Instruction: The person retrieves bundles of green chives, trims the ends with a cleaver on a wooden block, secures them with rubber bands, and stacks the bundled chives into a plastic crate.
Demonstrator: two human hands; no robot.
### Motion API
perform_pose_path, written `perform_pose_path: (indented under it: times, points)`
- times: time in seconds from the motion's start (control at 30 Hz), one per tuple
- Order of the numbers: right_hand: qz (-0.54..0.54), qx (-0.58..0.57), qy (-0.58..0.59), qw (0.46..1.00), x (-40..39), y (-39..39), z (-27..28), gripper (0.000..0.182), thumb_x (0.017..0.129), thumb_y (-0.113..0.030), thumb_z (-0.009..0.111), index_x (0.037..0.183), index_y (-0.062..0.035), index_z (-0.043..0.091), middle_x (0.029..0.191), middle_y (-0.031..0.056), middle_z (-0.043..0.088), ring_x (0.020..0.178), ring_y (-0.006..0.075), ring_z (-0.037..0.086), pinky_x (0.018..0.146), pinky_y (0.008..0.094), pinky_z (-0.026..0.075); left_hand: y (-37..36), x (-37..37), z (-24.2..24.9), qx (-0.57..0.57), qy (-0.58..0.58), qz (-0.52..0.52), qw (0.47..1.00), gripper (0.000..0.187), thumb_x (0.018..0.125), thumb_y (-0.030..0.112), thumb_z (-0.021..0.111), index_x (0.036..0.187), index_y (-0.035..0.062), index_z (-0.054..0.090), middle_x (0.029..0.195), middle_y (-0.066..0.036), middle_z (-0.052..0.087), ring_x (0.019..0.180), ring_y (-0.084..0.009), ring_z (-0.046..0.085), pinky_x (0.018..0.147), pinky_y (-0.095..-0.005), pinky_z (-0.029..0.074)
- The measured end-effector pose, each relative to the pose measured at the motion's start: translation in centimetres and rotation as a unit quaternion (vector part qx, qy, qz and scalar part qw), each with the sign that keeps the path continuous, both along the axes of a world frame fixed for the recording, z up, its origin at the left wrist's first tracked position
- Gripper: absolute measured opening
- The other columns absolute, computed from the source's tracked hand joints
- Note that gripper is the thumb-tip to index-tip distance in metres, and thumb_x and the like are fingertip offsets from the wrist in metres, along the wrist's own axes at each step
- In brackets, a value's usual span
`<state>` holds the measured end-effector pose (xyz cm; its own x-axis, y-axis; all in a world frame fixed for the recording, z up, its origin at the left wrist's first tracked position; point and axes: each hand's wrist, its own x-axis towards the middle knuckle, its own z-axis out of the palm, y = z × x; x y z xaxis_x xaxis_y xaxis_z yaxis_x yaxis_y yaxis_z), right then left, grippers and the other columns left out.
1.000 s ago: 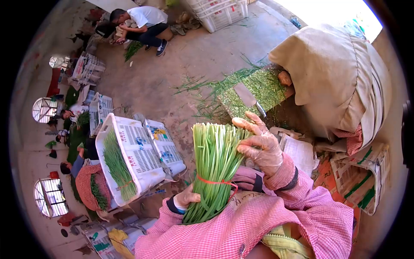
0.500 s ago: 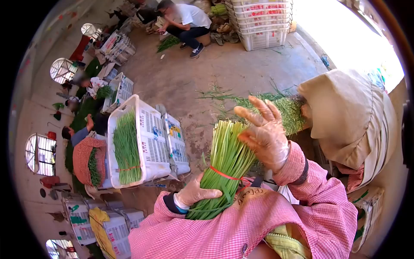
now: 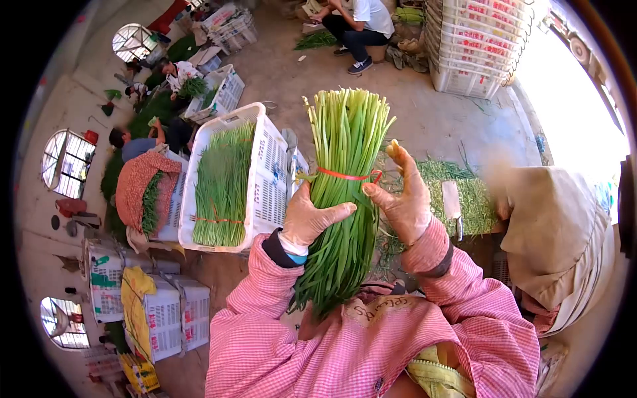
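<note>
Upright in front of my chest stands a thick bunch of garlic chives (image 3: pixel 346 146), pale cut stems on top and dark leaves hanging below. A red band (image 3: pixel 342 174) circles it near the middle, with a small loop at its right side. My left hand (image 3: pixel 312 222), in a thin clear glove, is wrapped round the bunch just below the band, thumb across the front. My right hand (image 3: pixel 408 202), gloved too, is at the bunch's right side near the loop. Its thumb and fingers are apart, the thumb tip close to or touching the leaves.
Left of me, a white crate (image 3: pixel 255 179) holds banded chives (image 3: pixel 222 179). On the right is a bench (image 3: pixel 474 229) strewn with green trimmings, with a flat blade (image 3: pixel 451 199) on it, beside a co-worker in a tan garment (image 3: pixel 557 245). Stacked crates (image 3: pixel 471 46) stand behind; others sit farther off.
The bunch has gone from tilted and low to upright and higher. My right hand has come down from above the stems to beside the band. The view has shifted, now showing the blade.
</note>
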<state>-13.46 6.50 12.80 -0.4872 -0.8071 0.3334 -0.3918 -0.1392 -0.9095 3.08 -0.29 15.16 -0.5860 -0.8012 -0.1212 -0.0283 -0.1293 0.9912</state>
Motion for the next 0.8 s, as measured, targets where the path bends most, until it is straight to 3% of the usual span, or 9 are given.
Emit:
perform_pose_path:
  times: [0.2,0.27,0.33,0.43,0.47,0.53,0.6,0.7,0.8]
  points:
    - [0.081,0.105,0.172,0.976,4.8,-2.6,1.6,0.019,0.076,-0.022,0.066,0.084,-0.0058,0.06,0.073,0.0066,0.06,0.065,0.0185,0.056,0.057,0.0317,0.044,-3.5,2.6,-1.9,-0.054,0.008,0.091,0.994,0.069,0.061,0.01,0.079,0.117,-0.0029,0.043,0.109,-0.008,0.052,0.094,-0.0154,0.052,0.084,-0.0275,0.043]
    - [0.33,0.223,-0.19,0.897,5.6,-3.4,2.8,0.021,0.079,-0.024,0.064,0.076,-0.0037,0.06,0.062,0.0039,0.057,0.053,0.0124,0.052,0.049,0.0249,0.041,-4.9,4.1,-1.6,-0.067,0.018,0.087,0.994,0.07,0.059,0.011,0.08,0.118,-0.0029,0.043,0.112,-0.009,0.05,0.099,-0.0166,0.049,0.088,-0.0287,0.04]
    - [0.585,0.189,-0.124,0.779,4.6,-1.7,5.8,0.021,0.081,-0.021,0.063,0.076,-0.0013,0.061,0.059,0.0028,0.057,0.054,0.0091,0.053,0.05,0.024,0.042,-7.1,5.8,-2.8,-0.089,-0.045,0.077,0.992,0.071,0.059,0.011,0.079,0.118,-0.0028,0.043,0.113,-0.009,0.049,0.102,-0.017,0.047,0.091,-0.0293,0.038]
    - [0.256,0.232,-0.142,0.928,2.2,-0.4,4.2,0.027,0.077,-0.017,0.067,0.097,-0.0006,0.061,0.072,0.0088,0.062,0.069,0.016,0.059,0.065,0.027,0.047,-9.4,7.4,-3.3,-0.056,0.007,0.035,0.998,0.064,0.06,0.012,0.078,0.114,-0.0014,0.045,0.103,-0.007,0.055,0.09,-0.0166,0.054,0.083,-0.0289,0.044]
    - [0.009,0.248,0.177,0.953,1.4,-0.7,2.4,0.057,0.07,-0.019,0.072,0.119,-0.0023,0.048,0.099,0.0146,0.06,0.093,0.022,0.056,0.081,0.0343,0.044,-9.8,7.7,-3.4,-0.028,0.031,0.019,0.999,0.061,0.061,0.016,0.078,0.111,-0.0002,0.047,0.096,-0.006,0.06,0.082,-0.0165,0.058,0.077,-0.0287,0.047]
    - [-0.119,0.109,0.341,0.926,1.4,-1.5,0.5,0.094,0.06,-0.027,0.078,0.135,-0.0053,0.025,0.126,0.0176,0.045,0.118,0.0274,0.041,0.098,0.0395,0.032,-10.5,7.7,-4.3,-0.03,0.041,0.0,0.999,0.061,0.061,0.018,0.078,0.111,0.0011,0.047,0.095,-0.007,0.061,0.082,-0.0175,0.059,0.077,-0.0288,0.047]
    - [0.021,0.049,-0.036,0.998,5.1,-3.6,1.6,0.116,0.053,-0.034,0.081,0.139,-0.0066,0.009,0.141,0.0175,0.022,0.131,0.028,0.019,0.107,0.0396,0.017,-10.6,8.1,-6.1,-0.103,-0.037,0.006,0.994,0.062,0.061,0.019,0.078,0.111,0.0012,0.047,0.094,-0.007,0.061,0.081,-0.0164,0.059,0.076,-0.0282,0.047]
    - [0.071,0.031,-0.206,0.976,7.2,-8.0,-2.8,0.128,0.049,-0.038,0.083,0.139,-0.0082,-0.004,0.143,0.0169,0.014,0.132,0.0261,0.012,0.107,0.0394,0.016,-8.9,7.8,-4.3,-0.184,-0.093,-0.008,0.979,0.07,0.059,0.021,0.079,0.115,-0.0014,0.042,0.097,-0.011,0.06,0.086,-0.0186,0.059,0.078,-0.0287,0.046]
    - [0.093,-0.096,-0.445,0.885,11.8,-9.9,-2.9,0.099,0.057,-0.024,0.083,0.134,-0.0059,0.022,0.124,0.0106,0.044,0.113,0.0213,0.044,0.094,0.0356,0.038,-7.0,6.8,-2.5,-0.284,-0.214,0.009,0.934,0.085,0.055,0.026,0.08,0.12,-0.0049,0.036,0.097,-0.016,0.059,0.088,-0.0246,0.059,0.078,-0.0306,0.046]
